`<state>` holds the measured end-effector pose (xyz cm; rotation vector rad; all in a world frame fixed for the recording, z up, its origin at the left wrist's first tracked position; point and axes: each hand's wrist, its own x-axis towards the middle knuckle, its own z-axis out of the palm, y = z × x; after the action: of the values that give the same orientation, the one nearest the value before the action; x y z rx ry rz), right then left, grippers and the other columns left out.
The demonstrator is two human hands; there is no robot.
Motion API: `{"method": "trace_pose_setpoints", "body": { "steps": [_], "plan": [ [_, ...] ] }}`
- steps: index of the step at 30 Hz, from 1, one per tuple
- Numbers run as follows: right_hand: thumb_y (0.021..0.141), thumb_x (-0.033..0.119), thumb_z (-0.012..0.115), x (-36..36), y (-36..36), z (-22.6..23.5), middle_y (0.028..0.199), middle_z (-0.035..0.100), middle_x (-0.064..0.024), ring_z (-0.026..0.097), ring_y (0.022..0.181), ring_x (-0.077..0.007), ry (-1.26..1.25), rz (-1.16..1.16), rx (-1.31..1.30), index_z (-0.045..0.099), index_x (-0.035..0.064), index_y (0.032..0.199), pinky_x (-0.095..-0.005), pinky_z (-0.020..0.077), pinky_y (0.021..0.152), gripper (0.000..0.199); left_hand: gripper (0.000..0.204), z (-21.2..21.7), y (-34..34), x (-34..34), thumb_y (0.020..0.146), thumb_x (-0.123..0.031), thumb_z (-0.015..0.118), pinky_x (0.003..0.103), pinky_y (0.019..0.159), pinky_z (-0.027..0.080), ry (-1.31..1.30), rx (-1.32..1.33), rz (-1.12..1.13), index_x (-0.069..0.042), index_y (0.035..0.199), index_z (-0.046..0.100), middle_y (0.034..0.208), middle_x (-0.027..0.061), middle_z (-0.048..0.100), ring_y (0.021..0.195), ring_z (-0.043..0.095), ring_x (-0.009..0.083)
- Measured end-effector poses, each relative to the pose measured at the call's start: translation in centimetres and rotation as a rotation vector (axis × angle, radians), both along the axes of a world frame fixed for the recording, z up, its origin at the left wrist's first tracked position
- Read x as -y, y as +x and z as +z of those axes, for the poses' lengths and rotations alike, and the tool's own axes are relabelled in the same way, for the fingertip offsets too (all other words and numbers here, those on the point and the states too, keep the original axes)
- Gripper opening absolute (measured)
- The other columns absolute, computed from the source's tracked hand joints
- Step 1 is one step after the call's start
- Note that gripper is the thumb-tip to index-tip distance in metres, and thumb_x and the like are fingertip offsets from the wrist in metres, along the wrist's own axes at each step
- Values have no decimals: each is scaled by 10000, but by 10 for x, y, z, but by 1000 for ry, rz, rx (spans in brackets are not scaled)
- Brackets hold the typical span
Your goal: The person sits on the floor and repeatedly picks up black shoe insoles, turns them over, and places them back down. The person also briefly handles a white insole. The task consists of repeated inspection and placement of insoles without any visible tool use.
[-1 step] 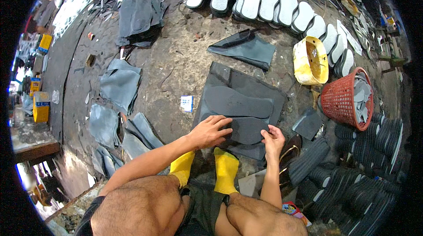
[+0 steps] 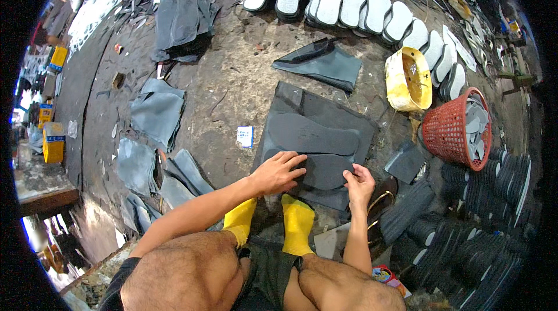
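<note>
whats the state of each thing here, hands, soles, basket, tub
left hand: flat, palm down on the near dark sole
right hand: fingers gripping that sole's right end
near dark sole: lying flat on the grey sheet
far dark sole: flat, untouched
grey sheet: spread on the floor
red basket: tipped, holding grey cut pieces
yellow tub: on its side, empty

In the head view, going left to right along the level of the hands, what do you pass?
Grey sheets on the floor → left hand → dark sole cutout → right hand → black stacked soles.
</note>
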<state>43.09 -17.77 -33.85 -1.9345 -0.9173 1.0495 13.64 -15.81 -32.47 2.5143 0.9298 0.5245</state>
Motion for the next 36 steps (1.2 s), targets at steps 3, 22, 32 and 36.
{"method": "trace_pose_setpoints", "body": {
  "steps": [3, 22, 32, 36],
  "plan": [
    [746, 179, 862, 3, -2, 8, 1062, 630, -97, 663, 894, -223, 174, 284, 968, 691, 105, 1249, -351, 546, 772, 536, 491, -8, 10, -10, 779, -264, 794, 458, 1054, 418, -81, -101, -42, -117, 1219, 633, 1420, 149, 512, 1276, 478, 333],
    [762, -33, 821, -10, -47, 176, 1147, 702, -87, 680, 1026, -222, 283, 0, -724, 592, -2, 1288, -364, 522, 975, 574, 609, 149, -10, -83, 937, -451, 688, 380, 1022, 522, -2158, 1312, 237, 21, 1315, 611, 1237, 166, 701, 1088, 689, 249],
    [758, -77, 761, -49, -37, 236, 1279, 651, -123, 644, 1131, -233, 372, 146, -584, 494, -20, 1408, -359, 472, 1051, 706, 626, 202, 0, -58, 833, -84, 836, 324, 1036, 488, -1329, 912, 272, -2, 1388, 558, 1273, 59, 677, 1156, 622, 141],
    [748, -68, 752, -51, -36, 228, 1314, 636, -129, 632, 1165, -248, 340, 119, -679, 472, -23, 1435, -367, 461, 1067, 743, 452, 196, -6, -53, 1023, -194, 620, 338, 1038, 501, -1582, 1139, 210, 7, 1419, 539, 1326, 77, 660, 1165, 641, 163]
  ]
}}
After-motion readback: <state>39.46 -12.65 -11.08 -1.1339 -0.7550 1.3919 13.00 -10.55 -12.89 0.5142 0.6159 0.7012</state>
